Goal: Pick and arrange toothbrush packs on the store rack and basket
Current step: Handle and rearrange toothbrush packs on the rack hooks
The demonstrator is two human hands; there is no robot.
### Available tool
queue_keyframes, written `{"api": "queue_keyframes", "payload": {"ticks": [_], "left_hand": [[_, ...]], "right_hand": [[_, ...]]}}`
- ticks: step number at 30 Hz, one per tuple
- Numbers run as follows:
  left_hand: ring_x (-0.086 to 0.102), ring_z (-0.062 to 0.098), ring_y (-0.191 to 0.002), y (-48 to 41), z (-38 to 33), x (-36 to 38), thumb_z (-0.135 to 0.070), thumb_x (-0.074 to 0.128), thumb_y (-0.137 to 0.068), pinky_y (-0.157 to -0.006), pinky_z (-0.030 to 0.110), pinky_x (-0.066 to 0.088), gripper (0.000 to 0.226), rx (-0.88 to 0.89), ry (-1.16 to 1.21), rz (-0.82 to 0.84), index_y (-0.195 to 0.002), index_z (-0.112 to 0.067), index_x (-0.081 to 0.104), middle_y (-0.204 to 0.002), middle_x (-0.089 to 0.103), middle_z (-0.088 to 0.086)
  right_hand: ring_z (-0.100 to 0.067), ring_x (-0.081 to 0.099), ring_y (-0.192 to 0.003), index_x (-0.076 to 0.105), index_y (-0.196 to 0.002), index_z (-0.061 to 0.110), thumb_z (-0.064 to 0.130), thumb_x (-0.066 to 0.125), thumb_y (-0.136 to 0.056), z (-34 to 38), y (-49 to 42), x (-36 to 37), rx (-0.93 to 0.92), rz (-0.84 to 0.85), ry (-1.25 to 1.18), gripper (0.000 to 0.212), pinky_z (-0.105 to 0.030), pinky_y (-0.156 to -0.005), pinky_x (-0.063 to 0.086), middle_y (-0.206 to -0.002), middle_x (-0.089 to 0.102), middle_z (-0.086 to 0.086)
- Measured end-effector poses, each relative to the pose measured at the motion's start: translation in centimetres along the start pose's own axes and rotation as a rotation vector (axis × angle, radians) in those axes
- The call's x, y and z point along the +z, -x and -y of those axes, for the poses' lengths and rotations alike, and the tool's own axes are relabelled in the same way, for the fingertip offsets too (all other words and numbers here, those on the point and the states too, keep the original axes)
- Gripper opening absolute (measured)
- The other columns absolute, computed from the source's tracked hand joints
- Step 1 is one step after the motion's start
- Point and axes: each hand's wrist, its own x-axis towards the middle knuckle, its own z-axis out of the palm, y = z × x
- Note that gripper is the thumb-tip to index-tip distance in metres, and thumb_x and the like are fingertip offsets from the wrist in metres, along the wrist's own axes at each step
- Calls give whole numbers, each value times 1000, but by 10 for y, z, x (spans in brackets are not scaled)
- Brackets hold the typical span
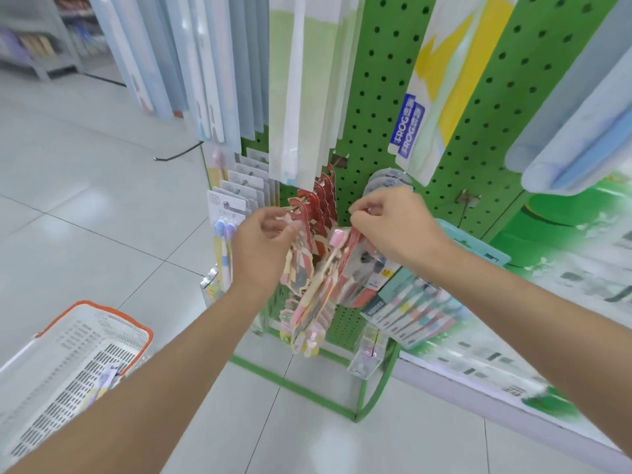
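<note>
Care is needed at the green pegboard rack [376, 97], where the left hand [263, 248] pinches the hanging bunch of red-and-pink carded toothbrush packs [304, 278] and the right hand [393, 227], just to the right, pinches a single red pack [352, 265], which I think must slide on level.

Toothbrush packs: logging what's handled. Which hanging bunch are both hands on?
The red-carded packs, held by left hand and right hand; the grey-carded packs beside them hang untouched.
</note>
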Motion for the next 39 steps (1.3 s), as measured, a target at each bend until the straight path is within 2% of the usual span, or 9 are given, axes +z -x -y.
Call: {"api": "queue_keyframes", "payload": {"ticks": [5,12,16,21,26,31,33,36,39], "left_hand": [[63,12,-73,-14,8,2,-31,77,-83,-70,28,53,11,101,7,-6,-86,-27,66,-76,67,-8],[61,12,-69,-20,9,-1,-31,75,-84,-65,28,54,10,143,28,67,-84,-22,70,-77,69,1],[62,17,-70,-21,4,-6,-33,74,-85,-69,31,55,13,135,72,89,-81,-21,70,-78,70,7],[58,16,-70,-22,5,-9,-35,57,-81,-81,46,54,19,98,122,136,-80,-22,71,-72,67,-2],[56,14,-68,-21,9,-9,-15,58,-89,-72,33,51,16,117,76,70,-81,-22,69,-67,62,-7],[55,13,-64,-19,18,-7,-7,53,-90,-64,24,46,20,97,74,37,-82,-20,67,-69,62,-2],[55,10,-60,-20,20,-7,-8,53,-91,-60,21,46,19,96,76,25,-85,-19,67,-73,63,-1],[54,8,-56,-22,23,-5,-9,52,-92,-57,22,48,18,78,91,7,-88,-17,68,-75,64,2],[54,11,-56,-26,24,-4,-10,52,-93,-58,26,47,18,56,99,-13,-86,-18,67,-75,64,4]], "right_hand": [[-9,41,-39,75,-85,11,17,56,-87,-1,-27,14,-49,-37,68,20,-19,-39,38,-71,72,-11],[-17,38,-49,71,-93,-8,18,60,-84,-15,-51,28,-57,-69,156,30,-25,-46,33,-73,68,-25],[-19,42,-51,73,-92,-2,22,60,-83,-17,-64,27,-44,-102,219,29,-27,-49,38,-82,72,-21],[-22,51,-57,73,-92,2,25,59,-82,-19,-80,25,-30,-139,318,29,-31,-58,49,-83,74,-15],[-21,54,-61,73,-97,1,26,59,-83,-18,-94,25,-23,-170,323,32,-44,-73,59,-93,74,-17],[-29,69,-84,61,-123,3,22,56,-90,-17,-102,23,1,-109,320,38,-43,-82,55,-111,70,-17],[-29,68,-80,60,-123,1,20,56,-90,-20,-106,21,10,-97,312,38,-47,-81,55,-115,68,-19],[-36,66,-104,61,-122,-1,15,58,-86,-25,-112,21,21,-107,314,39,-56,-85,55,-123,64,-20],[-34,67,-100,65,-115,2,11,59,-84,-30,-119,22,19,-127,312,33,-51,-84,57,-116,68,-17]]}}
